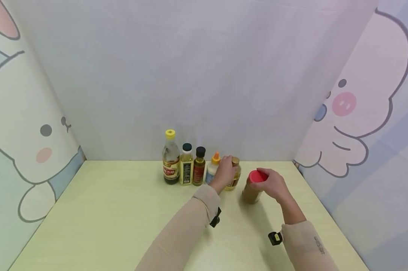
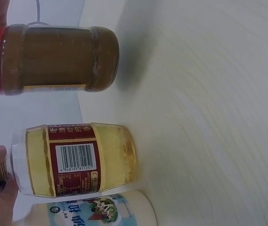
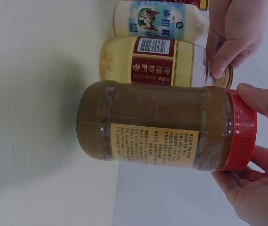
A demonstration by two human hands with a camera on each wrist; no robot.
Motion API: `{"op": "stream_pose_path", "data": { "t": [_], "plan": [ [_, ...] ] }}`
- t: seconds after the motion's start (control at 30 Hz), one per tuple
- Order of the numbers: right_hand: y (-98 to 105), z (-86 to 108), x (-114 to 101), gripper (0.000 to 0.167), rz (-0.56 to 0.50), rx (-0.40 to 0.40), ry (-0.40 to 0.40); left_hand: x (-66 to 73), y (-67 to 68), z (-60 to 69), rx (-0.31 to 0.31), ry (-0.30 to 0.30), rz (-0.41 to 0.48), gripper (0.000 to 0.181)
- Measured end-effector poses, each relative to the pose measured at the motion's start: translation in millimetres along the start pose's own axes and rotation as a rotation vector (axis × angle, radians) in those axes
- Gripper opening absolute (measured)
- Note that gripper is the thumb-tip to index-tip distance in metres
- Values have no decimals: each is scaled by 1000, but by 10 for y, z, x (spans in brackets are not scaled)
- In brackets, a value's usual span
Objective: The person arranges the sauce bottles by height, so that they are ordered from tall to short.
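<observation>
My right hand grips the red lid of a jar of brown paste; in the head view the jar tilts slightly, and whether its base touches the table cannot be told. Just left of it, my left hand pinches the neck of a small bottle of yellow oil below its gold-brown cap. Beside that oil bottle stands a white salad-dressing squeeze bottle with an orange tip, partly hidden by the left hand.
Further left in the row stand a dark red-labelled bottle, a yellow oil bottle with a dark green cap, and a taller yellow-capped sauce bottle. The pale table meets a fabric wall behind the row.
</observation>
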State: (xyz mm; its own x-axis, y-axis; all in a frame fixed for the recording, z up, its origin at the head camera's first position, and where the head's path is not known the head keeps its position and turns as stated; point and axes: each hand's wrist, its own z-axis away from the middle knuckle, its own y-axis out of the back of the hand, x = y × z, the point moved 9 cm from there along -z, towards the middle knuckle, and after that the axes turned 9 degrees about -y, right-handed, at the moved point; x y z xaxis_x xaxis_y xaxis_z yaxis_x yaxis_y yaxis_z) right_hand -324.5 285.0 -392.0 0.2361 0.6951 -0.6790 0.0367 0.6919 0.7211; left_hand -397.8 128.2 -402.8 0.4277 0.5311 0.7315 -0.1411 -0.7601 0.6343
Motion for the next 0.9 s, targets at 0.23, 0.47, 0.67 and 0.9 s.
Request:
{"op": "stream_pose_path", "data": {
  "t": [0.23, 0.47, 0.67, 0.9],
  "plan": [
    [-16, -135, -43, 74, -13, -6, -12, -16, -12, 6, -9, 34, 0, 41],
    [-47, -270, -52, 74, -5, 4, -21, -19, -21, 12, -20, 55, 7, 44],
    [-96, -386, -57, 73, -8, 14, -25, -19, -21, 10, -19, 55, 1, 45],
    [-152, -462, -62, 72, -22, 12, -34, -1, -11, 8, -18, 43, -24, 43]
  ]
}}
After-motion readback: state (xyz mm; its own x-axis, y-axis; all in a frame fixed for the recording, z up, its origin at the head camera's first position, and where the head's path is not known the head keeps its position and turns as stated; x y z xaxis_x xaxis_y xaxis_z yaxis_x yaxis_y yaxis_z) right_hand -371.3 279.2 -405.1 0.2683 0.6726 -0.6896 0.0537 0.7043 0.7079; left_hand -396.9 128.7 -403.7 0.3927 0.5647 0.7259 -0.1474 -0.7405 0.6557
